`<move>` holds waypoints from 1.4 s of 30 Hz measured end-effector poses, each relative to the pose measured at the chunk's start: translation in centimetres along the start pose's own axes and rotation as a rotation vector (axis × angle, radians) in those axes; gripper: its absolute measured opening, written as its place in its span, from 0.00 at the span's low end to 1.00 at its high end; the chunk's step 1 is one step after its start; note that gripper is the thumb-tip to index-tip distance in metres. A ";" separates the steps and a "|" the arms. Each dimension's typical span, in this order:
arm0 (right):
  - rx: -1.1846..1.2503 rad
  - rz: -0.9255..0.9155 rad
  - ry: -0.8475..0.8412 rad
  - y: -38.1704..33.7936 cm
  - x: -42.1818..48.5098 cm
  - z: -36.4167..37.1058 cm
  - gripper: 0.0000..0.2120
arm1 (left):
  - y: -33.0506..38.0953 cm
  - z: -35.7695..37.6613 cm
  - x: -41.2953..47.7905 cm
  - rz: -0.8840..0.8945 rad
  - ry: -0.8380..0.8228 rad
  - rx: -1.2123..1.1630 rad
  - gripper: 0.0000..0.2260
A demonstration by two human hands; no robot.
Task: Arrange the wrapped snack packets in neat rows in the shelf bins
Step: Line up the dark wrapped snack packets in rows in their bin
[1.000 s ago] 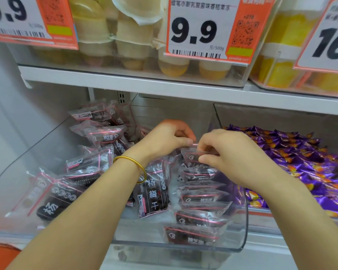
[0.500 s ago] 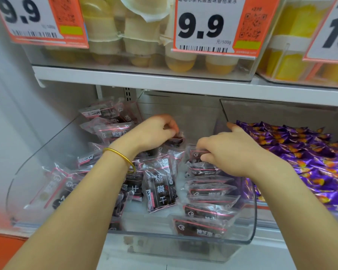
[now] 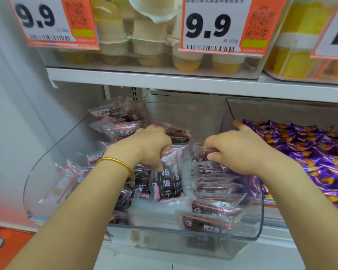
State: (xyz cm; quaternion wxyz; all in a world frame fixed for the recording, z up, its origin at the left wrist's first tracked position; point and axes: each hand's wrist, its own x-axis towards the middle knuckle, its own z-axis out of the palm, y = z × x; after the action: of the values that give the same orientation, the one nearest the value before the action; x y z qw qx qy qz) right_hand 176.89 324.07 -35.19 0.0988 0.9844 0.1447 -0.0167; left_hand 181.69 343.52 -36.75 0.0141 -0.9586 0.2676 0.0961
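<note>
Left hand [image 3: 150,147]: grip closed around the top of the upright packet [image 3: 169,182], fingers curled over its upper edge, thumb on its printed face. This packet stands in the middle of the clear bin [image 3: 259,211], label facing the front wall.

Right hand [image 3: 240,152]: grip narrow, fingertips pinching the top edge of the rearmost packet [image 3: 200,152]. The forefinger points toward the bin's rear right corner.

The rearmost packet ends the row of packets [image 3: 213,207], which runs along the bin's right wall from its front wall backward, each packet overlapping the next.

Loose packets [image 3: 117,129] lie unsorted along the bin's left side and rear. A gold bangle [image 3: 118,163] sits on the left wrist.

Purple packets [image 3: 310,152] fill the compartment just right of the bin. A price tag [image 3: 209,26] hangs on the shelf above the bin.
</note>
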 end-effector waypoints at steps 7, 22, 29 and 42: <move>-0.005 -0.001 0.010 -0.1 -0.2 -0.1 0.11 | -0.8 -2.7 -1.0 -0.030 0.370 -0.397 0.10; 0.018 -0.008 0.008 0.1 -0.2 0.1 0.10 | -0.2 -2.0 -0.1 -0.108 0.210 -0.262 0.16; 0.008 -0.008 0.009 0.1 -0.3 0.0 0.11 | 1.5 -2.6 0.1 -0.090 0.692 -0.457 0.15; 0.016 -0.027 0.018 0.3 -0.2 0.2 0.10 | 3.5 -1.6 3.3 -0.002 0.795 -0.624 0.16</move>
State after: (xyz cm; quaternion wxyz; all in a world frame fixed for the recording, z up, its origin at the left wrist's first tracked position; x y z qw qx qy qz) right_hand 176.75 323.74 -35.27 0.0893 0.9833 0.1585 -0.0103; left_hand 182.99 338.73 -35.72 -0.3759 -0.8799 0.2098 -0.2012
